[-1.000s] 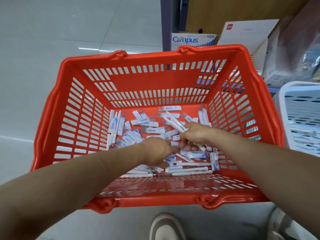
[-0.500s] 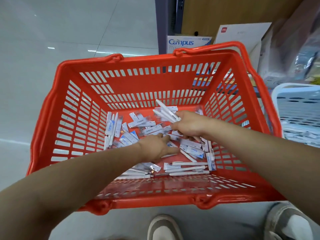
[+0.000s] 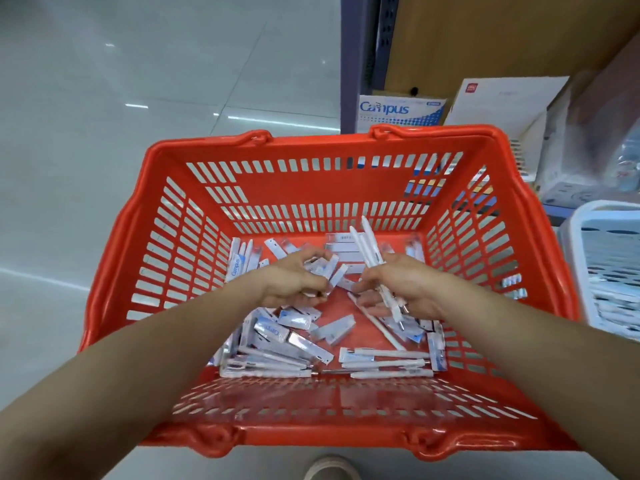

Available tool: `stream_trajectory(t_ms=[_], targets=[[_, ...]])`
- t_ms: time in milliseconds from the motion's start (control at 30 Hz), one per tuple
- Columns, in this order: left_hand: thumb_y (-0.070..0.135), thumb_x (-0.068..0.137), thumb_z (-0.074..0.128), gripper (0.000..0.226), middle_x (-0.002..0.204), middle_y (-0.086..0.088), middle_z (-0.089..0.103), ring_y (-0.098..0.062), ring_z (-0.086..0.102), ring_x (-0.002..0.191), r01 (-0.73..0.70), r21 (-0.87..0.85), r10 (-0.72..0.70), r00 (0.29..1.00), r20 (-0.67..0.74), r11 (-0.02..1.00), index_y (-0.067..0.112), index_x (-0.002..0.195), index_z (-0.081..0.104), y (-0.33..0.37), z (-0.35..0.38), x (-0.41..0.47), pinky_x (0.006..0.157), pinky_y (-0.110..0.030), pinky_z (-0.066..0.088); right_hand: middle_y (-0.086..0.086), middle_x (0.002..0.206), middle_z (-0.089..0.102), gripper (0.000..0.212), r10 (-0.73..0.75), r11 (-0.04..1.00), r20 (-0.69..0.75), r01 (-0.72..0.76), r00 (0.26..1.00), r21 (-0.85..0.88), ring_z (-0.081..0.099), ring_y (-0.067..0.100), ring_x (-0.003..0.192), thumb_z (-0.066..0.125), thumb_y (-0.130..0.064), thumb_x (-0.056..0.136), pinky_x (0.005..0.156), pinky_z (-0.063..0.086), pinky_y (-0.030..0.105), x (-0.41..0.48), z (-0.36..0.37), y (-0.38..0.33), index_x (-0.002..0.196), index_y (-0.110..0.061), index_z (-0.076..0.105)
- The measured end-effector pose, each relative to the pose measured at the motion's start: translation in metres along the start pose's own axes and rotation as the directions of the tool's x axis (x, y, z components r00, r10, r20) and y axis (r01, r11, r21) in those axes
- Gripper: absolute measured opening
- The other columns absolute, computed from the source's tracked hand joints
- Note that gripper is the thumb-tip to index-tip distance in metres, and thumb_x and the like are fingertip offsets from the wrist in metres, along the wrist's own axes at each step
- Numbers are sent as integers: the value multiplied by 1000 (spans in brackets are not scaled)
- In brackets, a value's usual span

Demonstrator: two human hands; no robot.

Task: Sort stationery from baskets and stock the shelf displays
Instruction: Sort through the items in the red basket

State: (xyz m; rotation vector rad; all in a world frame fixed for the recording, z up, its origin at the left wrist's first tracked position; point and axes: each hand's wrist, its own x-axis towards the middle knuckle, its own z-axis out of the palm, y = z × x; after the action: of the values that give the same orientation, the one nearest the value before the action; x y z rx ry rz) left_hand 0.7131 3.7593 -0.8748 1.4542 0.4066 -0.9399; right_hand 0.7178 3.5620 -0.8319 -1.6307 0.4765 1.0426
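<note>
**Both hands full over the red basket**

A Campus notebook pack (image 3: 398, 110) and a shelf post (image 3: 356, 64) stand beyond the red basket (image 3: 311, 188); a white slotted basket (image 3: 609, 271) sits just beside it on the right, cut off by the frame; a shoe tip (image 3: 329, 469) shows below. The left hand (image 3: 294, 282) curls its fingers round a few small white packets (image 3: 334, 271); the right hand (image 3: 408, 285) grips a bundle of white pens (image 3: 369, 247), tips slanting up; both hover inside the basket, above loose pens and packets (image 3: 301, 337) strewn on its floor; the hands hide the items beneath them, and the packet print is mostly unreadable.
</note>
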Motion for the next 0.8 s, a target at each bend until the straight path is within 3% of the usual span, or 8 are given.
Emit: stream_trajectory(t_ms=[67, 133, 267, 333, 400, 567, 733, 800], targets=[[-11, 88, 56, 50, 86, -15, 63, -21, 64, 72, -27, -101, 27, 1000, -1, 994, 25, 122, 51, 7, 3, -4, 57, -23, 55, 17, 111, 69, 11, 12, 992, 53, -18, 999, 128, 70, 35, 94, 53, -9, 97, 85, 57, 51, -2, 7, 0, 108, -10, 56], [-15, 87, 49, 50, 90, -18, 64, -24, 66, 75, -53, -186, 58, 998, 19, 981, 22, 121, 51, 15, 9, -7, 61, -27, 57, 17, 107, 71, 9, -26, 981, 99, 6, 995, 195, 70, 38, 95, 51, -9, 99, 84, 57, 51, -4, 10, -3, 101, -12, 60], [-21, 80, 47, 55, 88, -14, 68, -24, 70, 80, -103, -287, 141, 983, 115, 952, 19, 117, 54, 32, 24, -22, 78, -38, 59, 14, 95, 72, 14, -158, 985, 86, 151, 984, 85, 72, 33, 90, 53, -9, 98, 80, 59, 45, -17, 10, -14, 104, -21, 58], [-12, 82, 60, 49, 88, -5, 70, -17, 69, 77, -157, -245, 186, 977, 103, 957, 19, 119, 56, 43, 33, -30, 79, -37, 59, 5, 88, 71, 19, -227, 968, 111, 237, 967, -80, 72, 22, 80, 56, -10, 97, 73, 59, 37, -26, 4, -20, 102, -28, 57], [4, 85, 68, 36, 85, 0, 71, -14, 66, 71, -204, -142, 216, 974, 75, 969, 21, 116, 60, 52, 41, -39, 66, -28, 57, 2, 87, 71, 26, -253, 939, 149, 280, 956, -202, 73, 15, 75, 56, -4, 95, 63, 57, 30, -36, -5, -27, 100, -30, 56], [22, 72, 75, 35, 70, -2, 66, -11, 55, 52, -252, 39, 246, 961, 128, 967, 20, 106, 63, 71, 57, -56, 51, -21, 36, 8, 95, 76, 32, -221, 931, 250, 280, 943, -232, 74, 26, 75, 57, 5, 89, 48, 48, 24, -61, -33, -44, 111, -18, 61], [20, 70, 77, 21, 72, -11, 66, -15, 64, 57, -291, 110, 269, 946, 181, 950, 18, 90, 72, 90, 85, -68, 51, -19, 48, 11, 100, 75, 20, -165, 892, 372, 299, 914, -339, 69, 19, 66, 56, 0, 92, 53, 47, 22, -88, -72, -55, 108, -10, 62], [12, 73, 75, 27, 76, -9, 69, -16, 66, 60, -307, 60, 295, 943, 155, 950, 19, 98, 69, 100, 95, -71, 56, -21, 54, 13, 101, 74, 16, -155, 887, 388, 301, 909, -350, 68, 18, 67, 56, -2, 94, 49, 49, 19, -99, -91, -64, 107, -11, 59]])
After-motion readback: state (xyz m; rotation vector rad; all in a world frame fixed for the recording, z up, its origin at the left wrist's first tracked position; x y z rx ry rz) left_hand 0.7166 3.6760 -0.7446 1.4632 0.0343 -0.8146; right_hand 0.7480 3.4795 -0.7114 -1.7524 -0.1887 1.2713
